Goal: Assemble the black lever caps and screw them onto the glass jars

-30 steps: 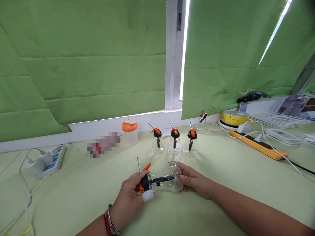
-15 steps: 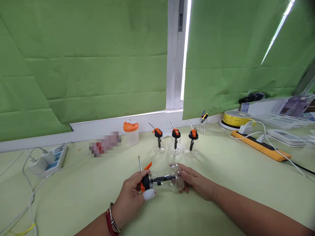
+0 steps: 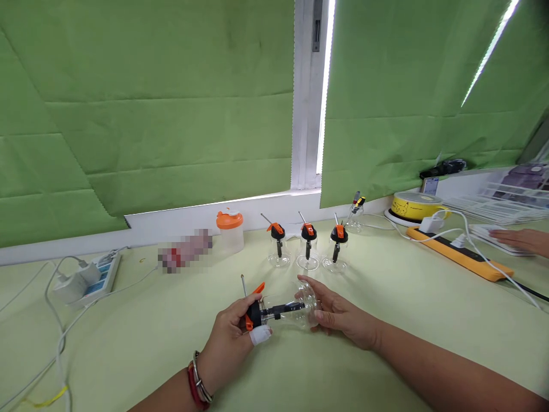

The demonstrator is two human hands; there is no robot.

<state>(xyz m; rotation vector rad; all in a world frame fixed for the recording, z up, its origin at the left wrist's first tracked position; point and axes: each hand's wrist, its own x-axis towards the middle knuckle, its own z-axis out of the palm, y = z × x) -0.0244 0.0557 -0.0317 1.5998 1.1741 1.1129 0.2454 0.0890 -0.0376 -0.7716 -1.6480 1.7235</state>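
Note:
A clear glass oil dispenser bottle (image 3: 286, 320) lies on its side above the table, its black-and-orange cap to the left and a thin metal spout sticking up from it. Around the cap is my left hand (image 3: 235, 326), closed, with white tape on the thumb. My right hand (image 3: 337, 312) cups the wide glass base, thumb on the near side and fingers behind it. Inside the glass runs a dark tube. Beyond my hands stand three similar bottles upright: a left one (image 3: 278, 257), a middle one (image 3: 307, 260) and a right one (image 3: 336, 263).
At the back are an orange-lidded plastic cup (image 3: 231, 237) and a glass holding screwdrivers (image 3: 355, 214). A white power strip (image 3: 100, 280) with cables lies left, an orange power strip (image 3: 463, 254) right. Another person's hand (image 3: 521, 239) rests on white panels at far right.
My right hand has shifted its hold on the glass base, its fingers and thumb more spread. Another person's hand has come in at far right. The view has turned very slightly.

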